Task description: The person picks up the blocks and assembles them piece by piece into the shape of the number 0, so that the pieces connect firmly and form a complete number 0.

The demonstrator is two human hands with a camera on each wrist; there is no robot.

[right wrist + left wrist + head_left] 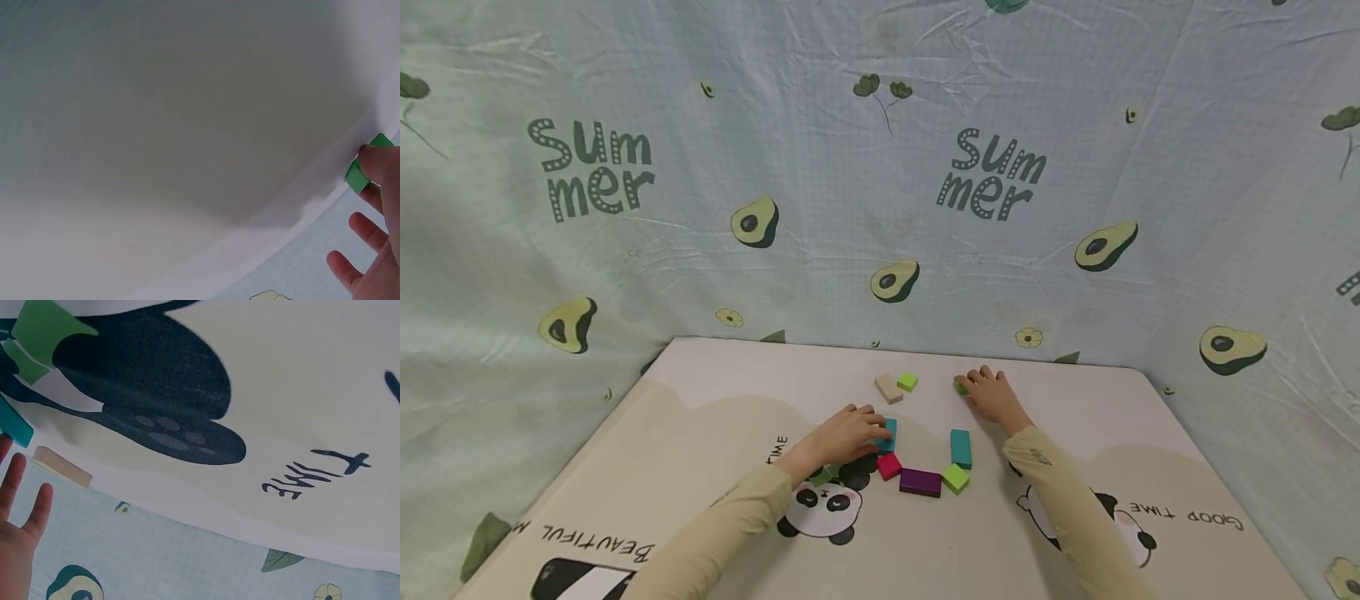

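1. From the head view, "Summer" is being shown twice on the avocado-print cloth (880, 167) hung behind the table (715, 383); on the table's mat "GOOD TIME", "BEAUTIFUL" and part of "TIME" are being read beside panda drawings. The left hand (846, 435) is being rested near the middle of the table, its fingers touching a teal block (889, 435). The right hand (994, 396) is being held towards the far edge, fingertips on a green block (960, 387). A red block (889, 466), a purple block (921, 482), a light green block (956, 477) and a second teal block (960, 447) are being seen in a row and upright, with a beige block (888, 388) and a small lime block (907, 382) nearer the far edge. Bare mat is being left open on both sides and towards the near edge.

2. From the left wrist view, "TIME" is being read upside down, and the left hand's fingers (14, 481) are being shown straight and spread, clamped on nothing; the beige block (61, 466) is lying just beside them.

3. From the right wrist view, only here is the grip being made plain: the green block (361, 172) is being pinched at the table's far edge by the right hand (375, 250), its other fingers hanging loose.
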